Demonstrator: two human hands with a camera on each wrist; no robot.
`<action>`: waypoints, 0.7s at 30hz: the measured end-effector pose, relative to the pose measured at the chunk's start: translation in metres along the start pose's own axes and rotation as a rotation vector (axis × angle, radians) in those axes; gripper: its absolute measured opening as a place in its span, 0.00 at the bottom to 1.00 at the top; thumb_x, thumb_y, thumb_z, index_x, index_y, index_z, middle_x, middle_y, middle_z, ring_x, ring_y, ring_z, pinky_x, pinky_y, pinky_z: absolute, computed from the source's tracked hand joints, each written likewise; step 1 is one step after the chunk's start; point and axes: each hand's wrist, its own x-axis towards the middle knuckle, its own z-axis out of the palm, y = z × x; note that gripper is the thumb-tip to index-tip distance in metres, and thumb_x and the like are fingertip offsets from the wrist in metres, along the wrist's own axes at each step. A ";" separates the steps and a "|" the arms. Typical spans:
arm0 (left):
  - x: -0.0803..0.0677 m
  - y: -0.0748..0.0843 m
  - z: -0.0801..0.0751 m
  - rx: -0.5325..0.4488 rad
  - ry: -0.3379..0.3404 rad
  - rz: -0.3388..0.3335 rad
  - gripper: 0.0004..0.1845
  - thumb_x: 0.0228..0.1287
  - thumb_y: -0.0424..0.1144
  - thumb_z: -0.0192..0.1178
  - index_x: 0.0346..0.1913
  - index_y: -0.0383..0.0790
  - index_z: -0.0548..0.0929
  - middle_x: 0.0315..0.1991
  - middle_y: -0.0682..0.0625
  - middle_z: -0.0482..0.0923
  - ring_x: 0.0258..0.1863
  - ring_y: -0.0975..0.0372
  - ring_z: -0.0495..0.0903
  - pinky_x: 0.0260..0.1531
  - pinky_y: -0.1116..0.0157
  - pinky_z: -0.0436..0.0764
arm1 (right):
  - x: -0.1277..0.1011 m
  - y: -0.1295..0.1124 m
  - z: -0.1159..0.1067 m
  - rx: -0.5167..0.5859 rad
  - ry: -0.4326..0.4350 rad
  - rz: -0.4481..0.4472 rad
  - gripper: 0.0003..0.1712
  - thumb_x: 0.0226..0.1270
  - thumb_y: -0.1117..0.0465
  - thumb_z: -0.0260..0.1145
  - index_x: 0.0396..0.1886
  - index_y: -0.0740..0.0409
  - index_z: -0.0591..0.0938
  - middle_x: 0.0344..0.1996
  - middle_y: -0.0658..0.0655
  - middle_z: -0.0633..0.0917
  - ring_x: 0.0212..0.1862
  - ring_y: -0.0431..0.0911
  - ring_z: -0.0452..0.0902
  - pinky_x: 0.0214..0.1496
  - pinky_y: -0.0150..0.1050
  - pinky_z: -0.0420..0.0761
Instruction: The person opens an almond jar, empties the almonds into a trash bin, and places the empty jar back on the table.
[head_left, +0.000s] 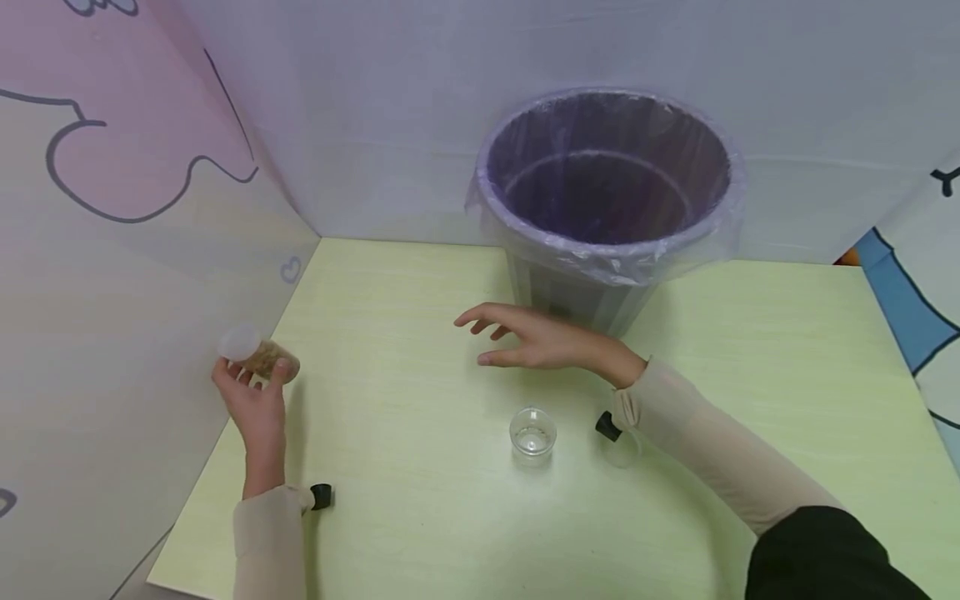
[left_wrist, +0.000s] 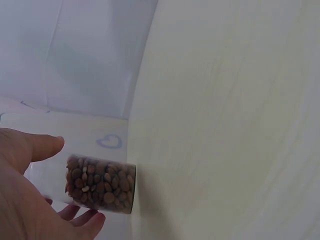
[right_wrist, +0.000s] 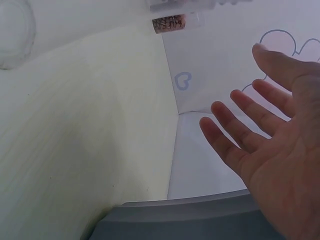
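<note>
My left hand (head_left: 253, 385) is raised near the left wall panel and grips a small clear jar of brown seeds (head_left: 264, 356) with a pale lid, held tilted on its side. In the left wrist view the jar (left_wrist: 101, 183) lies between the thumb and fingers of that hand (left_wrist: 30, 200). My right hand (head_left: 510, 340) hovers open, fingers spread, above the yellow-green table (head_left: 405, 500) in front of the bin and holds nothing. Its palm (right_wrist: 270, 145) faces the wall corner. A small clear cup (head_left: 532, 432) stands on the table just below the right hand.
A grey bin (head_left: 607, 200) lined with a clear plastic bag stands at the back of the table; its rim (right_wrist: 190, 217) shows under the right hand. A second clear cup (head_left: 622, 448) sits by my right wrist. Printed wall panels enclose the table on three sides.
</note>
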 end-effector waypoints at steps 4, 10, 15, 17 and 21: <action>0.007 0.000 0.002 0.012 0.024 0.002 0.43 0.71 0.37 0.67 0.80 0.54 0.54 0.78 0.46 0.59 0.76 0.52 0.63 0.78 0.55 0.62 | 0.002 -0.003 0.000 -0.037 -0.013 -0.004 0.32 0.74 0.60 0.69 0.74 0.56 0.71 0.70 0.55 0.77 0.70 0.50 0.75 0.70 0.49 0.79; 0.015 0.003 0.009 -0.003 0.062 -0.001 0.40 0.70 0.35 0.66 0.79 0.51 0.59 0.69 0.51 0.65 0.71 0.56 0.69 0.70 0.60 0.71 | 0.007 -0.007 -0.002 -0.078 -0.027 -0.022 0.33 0.73 0.60 0.70 0.74 0.57 0.71 0.70 0.56 0.77 0.69 0.51 0.76 0.69 0.48 0.80; 0.019 0.002 0.015 -0.015 0.084 0.002 0.38 0.69 0.35 0.68 0.77 0.50 0.62 0.66 0.54 0.67 0.66 0.61 0.71 0.63 0.64 0.74 | 0.011 -0.009 -0.004 -0.096 -0.025 -0.025 0.33 0.73 0.60 0.70 0.74 0.58 0.71 0.70 0.56 0.77 0.69 0.51 0.77 0.69 0.47 0.80; 0.020 0.001 0.016 -0.010 0.086 0.010 0.38 0.68 0.35 0.69 0.76 0.50 0.63 0.66 0.54 0.67 0.66 0.60 0.71 0.64 0.63 0.74 | 0.014 -0.010 -0.004 -0.102 -0.029 -0.023 0.33 0.73 0.59 0.70 0.74 0.57 0.71 0.70 0.56 0.77 0.69 0.51 0.77 0.69 0.48 0.80; 0.021 -0.001 0.019 0.011 0.088 0.030 0.37 0.68 0.36 0.70 0.76 0.51 0.65 0.66 0.53 0.68 0.67 0.58 0.72 0.64 0.62 0.74 | 0.020 -0.011 -0.005 -0.127 -0.039 -0.026 0.33 0.73 0.58 0.70 0.75 0.55 0.71 0.70 0.56 0.78 0.68 0.51 0.77 0.69 0.48 0.80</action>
